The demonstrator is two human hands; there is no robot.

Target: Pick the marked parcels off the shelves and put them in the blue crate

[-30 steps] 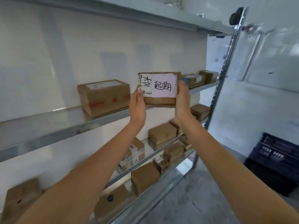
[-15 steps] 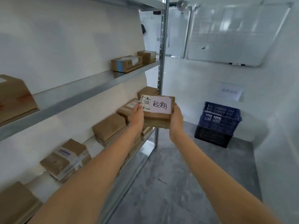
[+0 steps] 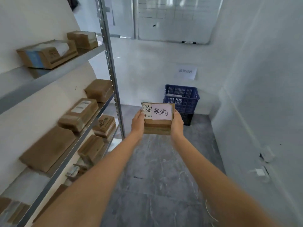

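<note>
I hold a small brown cardboard parcel [image 3: 157, 126] with a pink handwritten label on top, out in front of me at waist height. My left hand [image 3: 138, 122] grips its left side and my right hand [image 3: 177, 122] grips its right side. The blue crate [image 3: 182, 97] stands on the floor against the far wall, just beyond and slightly right of the parcel, on top of a darker crate. Something white lies inside it.
A metal shelving unit [image 3: 113, 82] runs along the left wall with several brown parcels on its shelves. A paper sign [image 3: 186, 72] hangs above the crate and a whiteboard [image 3: 173, 18] higher up. A white wall closes the right side; grey floor lies between.
I have turned away from the shelves to the right, carrying the parcel lower. The blue crate has come from the right edge toward the centre and looks nearer.
</note>
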